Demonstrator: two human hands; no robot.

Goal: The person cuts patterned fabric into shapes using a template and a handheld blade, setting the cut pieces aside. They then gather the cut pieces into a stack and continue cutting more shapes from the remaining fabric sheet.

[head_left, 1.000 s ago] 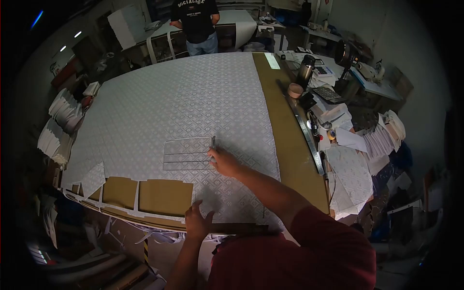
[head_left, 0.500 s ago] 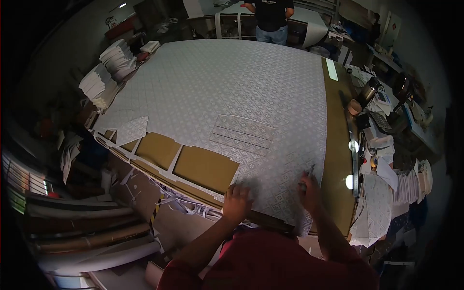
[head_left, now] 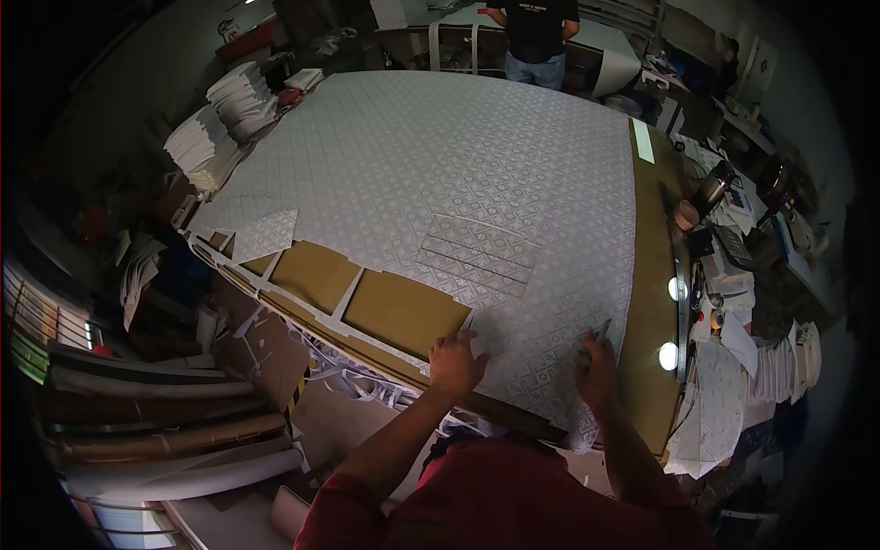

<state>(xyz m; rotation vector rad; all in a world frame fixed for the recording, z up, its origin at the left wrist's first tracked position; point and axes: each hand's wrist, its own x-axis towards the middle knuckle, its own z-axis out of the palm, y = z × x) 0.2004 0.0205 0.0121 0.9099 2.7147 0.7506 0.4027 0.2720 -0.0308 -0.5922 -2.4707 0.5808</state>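
A large sheet of pale grey patterned material covers most of the big table. Along the sheet's near left edge, rectangular pieces are cut out, exposing the brown board. My left hand rests at the near edge, right of the cut-outs, fingers apart on the sheet's corner. My right hand is closed around a slim, dark knife-like tool, its tip pointing up and away over the sheet near the right edge. Several strips marked by cut lines lie ahead of my hands.
A long metal ruler lies along the table's right side. Paper stacks stand at the far left. A flask and papers crowd the right bench. Rolls lie lower left. A person stands beyond the far edge.
The whole view has shifted a little, so the table sits further right in it. My left hand's fingers have moved slightly at the sheet's edge. My right hand still holds the tool.
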